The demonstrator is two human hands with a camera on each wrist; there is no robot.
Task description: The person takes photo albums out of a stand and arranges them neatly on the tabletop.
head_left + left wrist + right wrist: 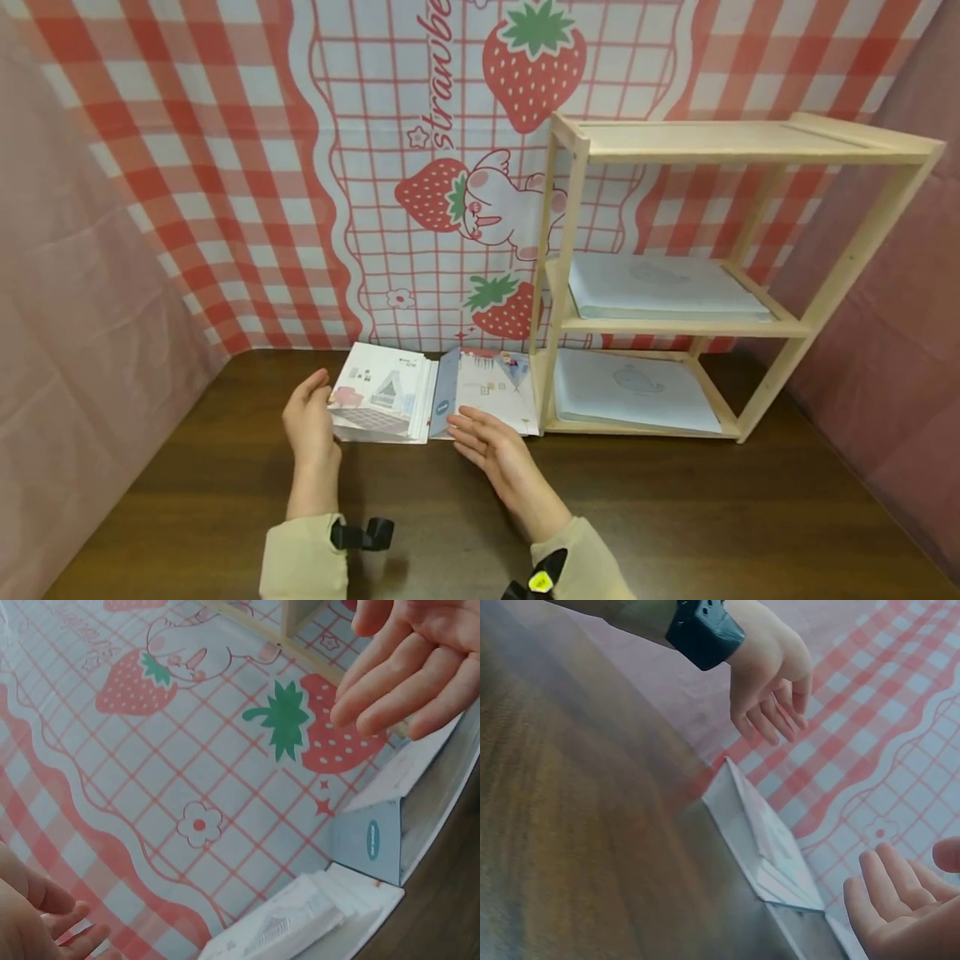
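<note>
A white illustrated book [382, 392] lies open on the wooden table, its thick block of pages on the left. To the right of the pages are a blue strip [444, 392] and a white cover panel [487, 387] with small drawings. My left hand [311, 425] stands beside the left edge of the pages with fingers loosely bent and nothing in them. Over the lower edge of the cover panel hovers my right hand [498, 458], palm turned inward, fingers straight. In the left wrist view the right hand [420, 667] appears spread and bare.
Right of the book stands a wooden shelf rack [566, 250]. Its middle level holds a pale blue whale-printed folder or pad [660, 287], and a similar one [637, 387] lies on the bottom level. A strawberry-patterned cloth [360, 208] hangs behind, with pink cloth [90, 292] at the sides.
</note>
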